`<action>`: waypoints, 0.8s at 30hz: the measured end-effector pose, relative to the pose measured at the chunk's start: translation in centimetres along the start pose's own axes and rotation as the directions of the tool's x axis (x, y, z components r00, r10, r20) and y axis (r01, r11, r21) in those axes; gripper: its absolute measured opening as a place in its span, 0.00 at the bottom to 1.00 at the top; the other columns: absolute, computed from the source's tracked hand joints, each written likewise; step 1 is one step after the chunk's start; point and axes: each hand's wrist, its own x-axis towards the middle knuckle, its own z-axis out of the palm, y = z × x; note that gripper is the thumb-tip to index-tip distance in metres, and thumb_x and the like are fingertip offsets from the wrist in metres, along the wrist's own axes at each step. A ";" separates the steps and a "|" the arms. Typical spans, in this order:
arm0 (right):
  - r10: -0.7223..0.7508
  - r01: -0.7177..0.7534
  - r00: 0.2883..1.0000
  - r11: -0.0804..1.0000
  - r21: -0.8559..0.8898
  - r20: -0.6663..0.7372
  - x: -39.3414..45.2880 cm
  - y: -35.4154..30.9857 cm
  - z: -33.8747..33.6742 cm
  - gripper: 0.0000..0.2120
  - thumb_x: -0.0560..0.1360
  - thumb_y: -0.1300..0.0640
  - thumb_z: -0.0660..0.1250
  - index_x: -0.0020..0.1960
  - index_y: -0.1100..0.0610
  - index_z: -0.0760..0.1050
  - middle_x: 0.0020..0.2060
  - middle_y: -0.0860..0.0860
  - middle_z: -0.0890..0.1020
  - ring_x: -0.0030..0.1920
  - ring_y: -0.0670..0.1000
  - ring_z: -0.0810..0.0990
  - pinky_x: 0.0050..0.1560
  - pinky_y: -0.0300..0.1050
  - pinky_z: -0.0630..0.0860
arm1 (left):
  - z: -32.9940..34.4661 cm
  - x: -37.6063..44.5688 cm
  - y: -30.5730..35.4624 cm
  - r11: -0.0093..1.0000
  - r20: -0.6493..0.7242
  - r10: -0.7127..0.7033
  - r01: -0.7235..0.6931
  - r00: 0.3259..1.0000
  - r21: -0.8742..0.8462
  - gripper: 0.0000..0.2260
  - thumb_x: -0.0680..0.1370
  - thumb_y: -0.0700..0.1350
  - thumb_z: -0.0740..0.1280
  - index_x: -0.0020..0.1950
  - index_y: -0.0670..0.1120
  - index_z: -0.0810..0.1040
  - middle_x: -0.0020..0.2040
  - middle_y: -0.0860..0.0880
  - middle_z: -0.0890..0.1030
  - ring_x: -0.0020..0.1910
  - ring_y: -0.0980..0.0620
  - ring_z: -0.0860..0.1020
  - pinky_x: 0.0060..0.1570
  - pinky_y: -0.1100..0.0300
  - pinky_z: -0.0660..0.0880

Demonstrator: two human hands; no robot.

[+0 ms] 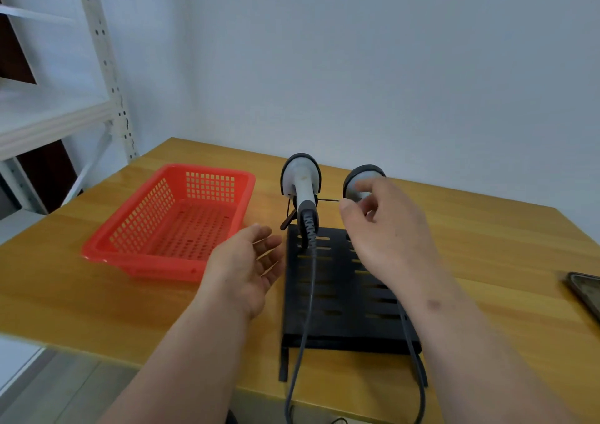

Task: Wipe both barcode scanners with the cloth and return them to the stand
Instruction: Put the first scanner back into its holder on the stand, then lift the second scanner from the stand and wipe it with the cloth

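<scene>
From the head view we've got two barcode scanners on the black stand (341, 293): the left scanner (300, 183) sits at about 1 o'clock from our left hand (246, 271), which is relaxed, palm open, holding nothing. Our right hand (386, 228) is loosely curled right in front of the right scanner (362, 180); can't tell if it's actually touching. One red basket (168, 222) at 9 o'clock, one phone (584, 290) at the surface (487, 245) edge, 3 o'clock. Cables (305, 326) drop off the near edge.
</scene>
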 end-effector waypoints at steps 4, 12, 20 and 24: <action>0.100 -0.114 0.978 0.991 0.068 0.181 1.0 -0.3 2.0 0.25 0.80 0.39 0.56 0.73 0.49 0.64 0.45 0.42 0.77 0.41 0.39 0.74 0.38 0.35 0.68 | 0.9 2.0 -0.6 0.995 0.004 -0.085 0.085 0.996 0.044 0.12 0.80 0.48 0.62 0.56 0.42 0.77 0.49 0.42 0.82 0.46 0.45 0.80 0.41 0.51 0.77; 0.261 -0.425 0.859 0.843 0.330 0.441 3.8 -0.6 4.9 0.32 0.75 0.33 0.56 0.72 0.50 0.61 0.52 0.52 0.81 0.48 0.54 0.83 0.49 0.56 0.83 | 2.9 3.6 -0.2 0.912 0.286 -0.352 0.395 0.891 -0.109 0.17 0.82 0.54 0.54 0.57 0.42 0.73 0.54 0.35 0.81 0.53 0.36 0.80 0.40 0.44 0.78; 0.225 -0.424 0.865 0.806 0.414 0.448 4.7 -0.6 5.9 0.24 0.79 0.40 0.59 0.69 0.52 0.64 0.49 0.57 0.82 0.36 0.53 0.84 0.40 0.50 0.83 | 2.5 5.4 -0.4 0.820 0.375 -0.411 0.517 0.831 -0.246 0.20 0.81 0.53 0.55 0.44 0.39 0.78 0.38 0.44 0.78 0.26 0.49 0.73 0.56 0.60 0.67; 0.225 -0.421 0.872 0.796 0.434 0.434 4.7 -0.8 6.2 0.22 0.79 0.41 0.60 0.67 0.52 0.64 0.47 0.58 0.82 0.34 0.53 0.82 0.37 0.48 0.82 | 2.2 6.1 -0.7 0.784 0.433 -0.410 0.553 0.803 -0.283 0.21 0.81 0.53 0.54 0.48 0.38 0.78 0.43 0.45 0.76 0.44 0.52 0.72 0.69 0.55 0.60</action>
